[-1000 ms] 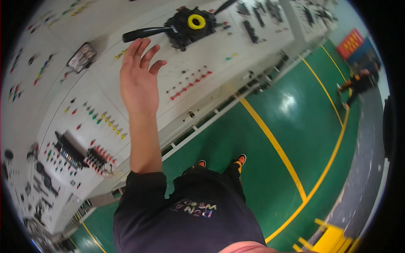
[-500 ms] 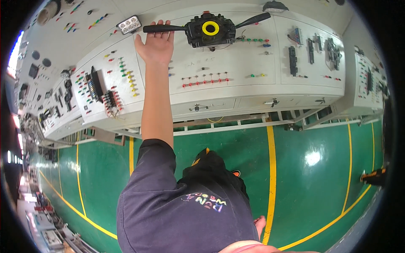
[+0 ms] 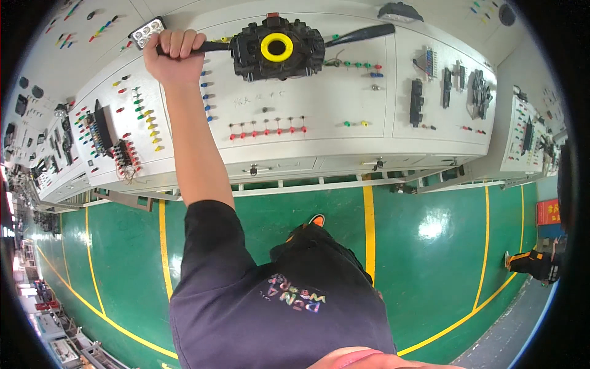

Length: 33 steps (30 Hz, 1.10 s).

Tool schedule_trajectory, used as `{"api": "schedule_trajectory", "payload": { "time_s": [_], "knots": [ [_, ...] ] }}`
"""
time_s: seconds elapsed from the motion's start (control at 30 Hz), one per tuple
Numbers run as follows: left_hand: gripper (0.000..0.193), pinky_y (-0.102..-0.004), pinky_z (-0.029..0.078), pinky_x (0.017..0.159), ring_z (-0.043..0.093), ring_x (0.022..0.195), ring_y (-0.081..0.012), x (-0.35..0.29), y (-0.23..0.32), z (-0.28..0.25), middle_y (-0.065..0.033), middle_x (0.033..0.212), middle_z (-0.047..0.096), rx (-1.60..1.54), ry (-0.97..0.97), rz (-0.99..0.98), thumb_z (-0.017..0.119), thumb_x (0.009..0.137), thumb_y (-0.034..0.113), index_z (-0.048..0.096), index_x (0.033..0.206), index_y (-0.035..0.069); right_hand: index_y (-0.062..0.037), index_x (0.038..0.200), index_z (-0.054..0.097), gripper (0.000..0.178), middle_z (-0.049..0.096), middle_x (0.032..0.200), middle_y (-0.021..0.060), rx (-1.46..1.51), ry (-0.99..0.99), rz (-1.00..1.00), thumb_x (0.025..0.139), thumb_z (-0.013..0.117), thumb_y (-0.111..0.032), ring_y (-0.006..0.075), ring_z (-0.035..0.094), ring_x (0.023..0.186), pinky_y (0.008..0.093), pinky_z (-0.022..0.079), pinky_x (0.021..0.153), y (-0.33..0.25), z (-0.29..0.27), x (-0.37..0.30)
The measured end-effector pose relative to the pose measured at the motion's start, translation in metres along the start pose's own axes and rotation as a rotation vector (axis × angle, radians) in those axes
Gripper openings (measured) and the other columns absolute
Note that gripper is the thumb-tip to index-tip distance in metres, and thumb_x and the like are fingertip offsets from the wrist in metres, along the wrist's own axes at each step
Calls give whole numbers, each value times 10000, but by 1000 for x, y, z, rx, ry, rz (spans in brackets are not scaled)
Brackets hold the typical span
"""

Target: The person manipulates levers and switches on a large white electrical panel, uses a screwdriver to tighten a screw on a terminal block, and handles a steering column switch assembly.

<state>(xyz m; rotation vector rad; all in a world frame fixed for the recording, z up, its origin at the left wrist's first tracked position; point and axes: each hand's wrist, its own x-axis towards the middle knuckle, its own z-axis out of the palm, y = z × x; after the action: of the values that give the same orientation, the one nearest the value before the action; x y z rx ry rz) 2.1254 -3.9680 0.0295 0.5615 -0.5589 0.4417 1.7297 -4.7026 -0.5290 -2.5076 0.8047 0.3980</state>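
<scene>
My left hand (image 3: 175, 58) is wrapped round the left stalk (image 3: 217, 46) of a steering column switch, its fingers closed over the black lever. The black switch body (image 3: 249, 58) stands out from the white sloping panel (image 3: 332, 111) and has a yellow ring (image 3: 266, 47) around its dark centre hole. A second black stalk (image 3: 362, 34) sticks out on the right, with no hand on it. A small square LED lamp (image 3: 146, 31) sits just beyond my knuckles. My right hand does not show.
Rows of coloured sockets (image 3: 267, 133) and black connector blocks (image 3: 416, 101) cover the panel. Keyed locks (image 3: 253, 170) stick out along its front. Green floor (image 3: 307, 203) with yellow lines (image 3: 369, 227) lies below. Another person's leg (image 3: 528, 262) is at the far right.
My left hand was palm up with fingers extended under the left stalk; now its fingers have closed round it. The view has shifted, so the panel sits further left.
</scene>
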Motion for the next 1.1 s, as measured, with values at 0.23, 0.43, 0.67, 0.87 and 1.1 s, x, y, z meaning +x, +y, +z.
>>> {"api": "schedule_trajectory", "payload": {
  "time_s": [0.23, 0.43, 0.67, 0.87, 1.1],
  "knots": [
    [339, -318, 271, 545, 249, 440, -118, -28, -15, -5, 43, 456, 268, 100, 165, 271, 449, 830, 270, 310, 540, 160, -39, 760, 579, 170, 585, 679, 187, -163, -97, -37, 759, 585, -209, 359, 582, 611, 481, 451, 546, 4, -39, 6],
    [362, -322, 235, 510, 173, 422, -121, -17, -10, 11, 39, 445, 187, 97, 203, 187, 435, 811, 302, 242, 535, 168, -37, 765, 601, 181, 610, 721, 203, -334, 18, -344, 748, 588, -217, 376, 621, 676, 497, 470, 591, -8, -77, 31],
    [361, -289, 219, 508, 168, 419, -98, 35, 2, 9, 64, 473, 175, 329, 309, -68, 467, 825, 267, 247, 553, 175, -91, 810, 599, 94, 599, 756, 89, -363, -68, -236, 783, 579, -179, 277, 614, 599, 391, 504, 532, -79, -108, 112],
    [314, -297, 290, 567, 284, 424, -102, -26, -1, -9, 67, 440, 267, 115, 93, 162, 466, 756, 255, 274, 513, 205, -56, 781, 581, 167, 547, 602, 75, 163, 1, 176, 776, 605, -221, 231, 521, 426, 392, 435, 400, -124, -110, 149],
    [347, -293, 269, 527, 213, 423, -100, 20, 15, -6, 58, 446, 180, 328, 333, 15, 431, 801, 204, 220, 526, 186, -40, 811, 596, 165, 550, 603, 76, 220, -168, 247, 783, 581, -202, 209, 522, 429, 384, 410, 386, -196, -91, 139]
  ]
}}
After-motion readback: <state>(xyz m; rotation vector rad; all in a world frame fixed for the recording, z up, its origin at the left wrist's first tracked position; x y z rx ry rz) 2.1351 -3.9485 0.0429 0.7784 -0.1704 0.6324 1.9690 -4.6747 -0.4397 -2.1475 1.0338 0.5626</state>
